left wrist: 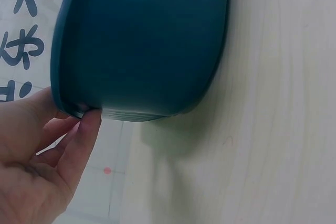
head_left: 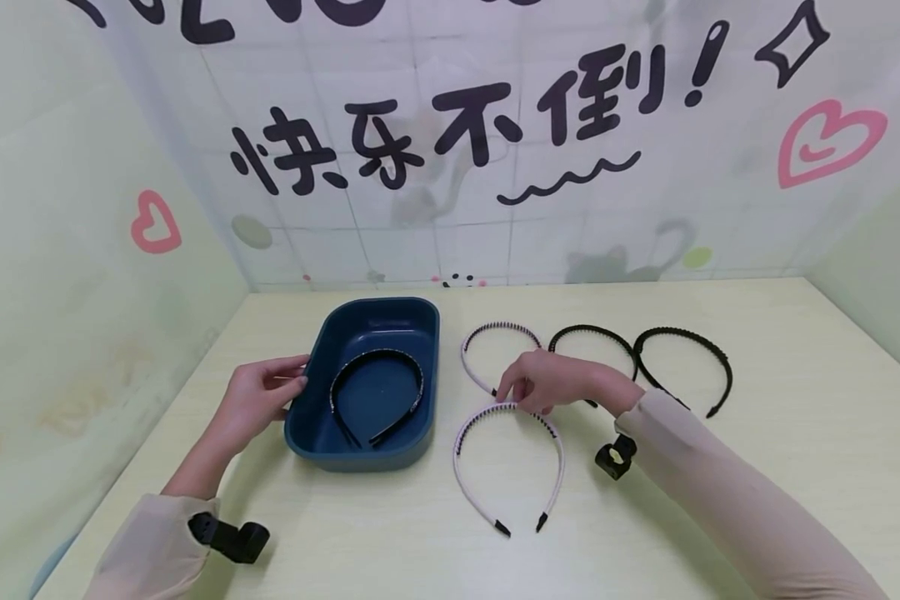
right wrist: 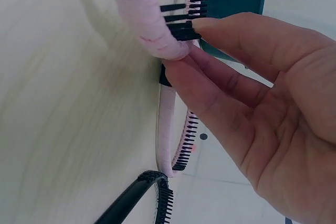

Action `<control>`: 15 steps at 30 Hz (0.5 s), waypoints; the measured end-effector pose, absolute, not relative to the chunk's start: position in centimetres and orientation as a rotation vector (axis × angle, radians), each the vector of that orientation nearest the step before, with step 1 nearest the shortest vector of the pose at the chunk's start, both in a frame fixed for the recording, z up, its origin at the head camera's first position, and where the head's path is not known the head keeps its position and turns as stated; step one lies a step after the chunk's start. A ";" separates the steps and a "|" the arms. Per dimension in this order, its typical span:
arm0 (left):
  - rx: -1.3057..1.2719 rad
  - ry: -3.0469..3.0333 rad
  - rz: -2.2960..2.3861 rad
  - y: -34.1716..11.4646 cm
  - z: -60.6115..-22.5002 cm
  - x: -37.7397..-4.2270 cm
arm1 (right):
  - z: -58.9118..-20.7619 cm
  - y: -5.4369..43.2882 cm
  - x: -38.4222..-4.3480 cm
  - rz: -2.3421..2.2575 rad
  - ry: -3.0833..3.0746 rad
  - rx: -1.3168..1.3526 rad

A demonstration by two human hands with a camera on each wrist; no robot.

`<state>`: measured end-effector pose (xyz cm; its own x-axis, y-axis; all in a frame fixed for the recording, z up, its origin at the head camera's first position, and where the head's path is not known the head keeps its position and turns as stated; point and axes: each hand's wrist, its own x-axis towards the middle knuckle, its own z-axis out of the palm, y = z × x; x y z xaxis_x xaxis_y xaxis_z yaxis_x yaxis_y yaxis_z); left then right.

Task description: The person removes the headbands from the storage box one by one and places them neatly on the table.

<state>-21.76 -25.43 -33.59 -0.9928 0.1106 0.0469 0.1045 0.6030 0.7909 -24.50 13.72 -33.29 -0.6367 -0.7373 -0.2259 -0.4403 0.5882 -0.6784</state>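
Note:
My left hand (head_left: 251,406) grips the left rim of a dark blue plastic basin (head_left: 367,463), with thumb and fingers at its edge in the left wrist view. A slim black headband (head_left: 420,387) lies inside the basin. Right of it, my right hand (head_left: 551,381) pinches the top of a pale pink headband (head_left: 459,471) with black comb teeth. Its black-tipped ends point toward me. In the right wrist view the fingertips (right wrist: 184,80) hold this pink band (right wrist: 137,14) at its toothed edge.
Behind the right hand lie another pale pink toothed headband (head_left: 465,357) and two black headbands, one in the middle (head_left: 591,328) and one at the right (head_left: 727,371). A printed white sheet (head_left: 435,233) hangs behind the pale wooden table (head_left: 817,467).

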 end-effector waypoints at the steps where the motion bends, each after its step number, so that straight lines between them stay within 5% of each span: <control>1: 0.191 2.806 1.385 -25.4 -33.6 -21.8 | -33.3 13.7 -24.5 -0.799 2.332 -0.948; 15: 0.195 2.806 1.384 -25.4 -33.6 -21.8 | -33.9 13.9 -24.6 -0.781 2.359 -1.054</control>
